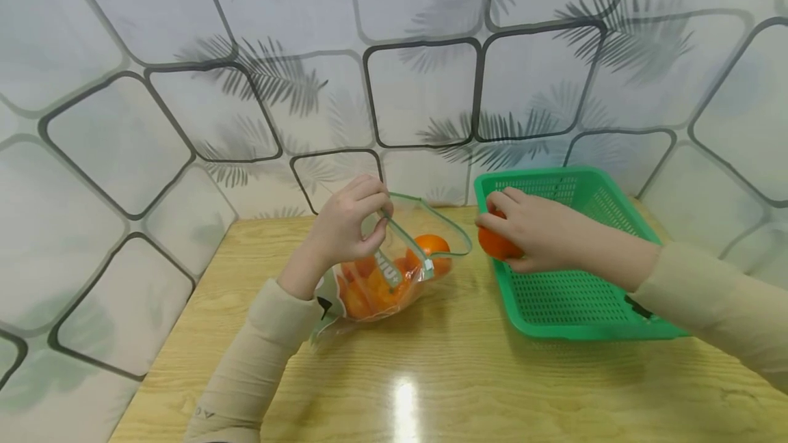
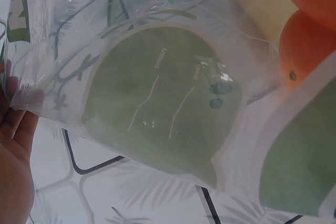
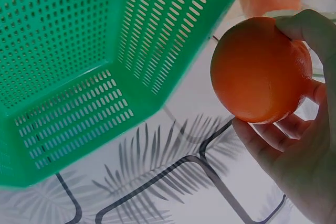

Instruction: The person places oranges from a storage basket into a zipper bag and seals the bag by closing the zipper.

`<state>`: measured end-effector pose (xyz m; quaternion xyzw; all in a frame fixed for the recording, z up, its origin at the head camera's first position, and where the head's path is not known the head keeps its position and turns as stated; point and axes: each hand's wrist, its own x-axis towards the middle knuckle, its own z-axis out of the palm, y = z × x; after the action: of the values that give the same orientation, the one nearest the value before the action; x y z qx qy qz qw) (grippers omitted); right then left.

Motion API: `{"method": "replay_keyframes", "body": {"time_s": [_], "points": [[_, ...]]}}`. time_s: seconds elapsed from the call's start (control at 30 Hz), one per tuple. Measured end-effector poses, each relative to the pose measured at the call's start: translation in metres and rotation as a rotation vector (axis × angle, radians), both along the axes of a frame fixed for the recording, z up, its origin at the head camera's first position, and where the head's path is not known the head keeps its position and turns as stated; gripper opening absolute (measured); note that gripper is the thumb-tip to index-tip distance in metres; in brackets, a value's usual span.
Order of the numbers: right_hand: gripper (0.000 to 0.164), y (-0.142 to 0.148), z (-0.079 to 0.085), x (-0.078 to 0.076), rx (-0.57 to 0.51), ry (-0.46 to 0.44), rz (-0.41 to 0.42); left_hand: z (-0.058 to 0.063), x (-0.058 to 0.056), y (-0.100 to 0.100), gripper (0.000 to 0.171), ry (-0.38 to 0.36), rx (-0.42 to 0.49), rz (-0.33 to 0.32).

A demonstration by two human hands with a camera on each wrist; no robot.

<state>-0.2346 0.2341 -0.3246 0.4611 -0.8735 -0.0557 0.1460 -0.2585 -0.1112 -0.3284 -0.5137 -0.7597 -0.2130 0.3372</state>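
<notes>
A clear zip bag [image 1: 403,224] with a green-edged mouth and printed patches lies on the table with several oranges [image 1: 363,292] inside. My left hand [image 1: 353,219] pinches the bag's upper rim and holds its mouth apart. In the left wrist view those fingers [image 2: 21,127] grip the plastic edge beside a green printed patch [image 2: 163,93]. My right hand [image 1: 532,231] grips a single orange [image 1: 495,238] over the left rim of a green plastic basket [image 1: 523,323]. The right wrist view shows this orange [image 3: 262,69] between thumb and fingers, outside the basket wall.
The slotted basket stands on the right of the wooden table [image 1: 369,381], its visible floor bare apart from a small dark item [image 1: 638,306] near the right sleeve. A patterned wall covering [image 1: 425,94] rises behind the table and along both sides.
</notes>
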Motion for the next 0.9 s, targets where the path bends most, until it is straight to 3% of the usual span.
{"method": "replay_keyframes", "body": {"time_s": [0.57, 0.9], "points": [[0.063, -0.031, 0.008, -0.012, -0.015, -0.014, 0.039, -0.003, -0.003, -0.001, 0.007, -0.003, 0.006, -0.001], [0.067, -0.042, 0.008, -0.018, -0.012, 0.031, 0.073, -0.003, -0.003, -0.001, 0.007, -0.004, 0.010, -0.008]]}}
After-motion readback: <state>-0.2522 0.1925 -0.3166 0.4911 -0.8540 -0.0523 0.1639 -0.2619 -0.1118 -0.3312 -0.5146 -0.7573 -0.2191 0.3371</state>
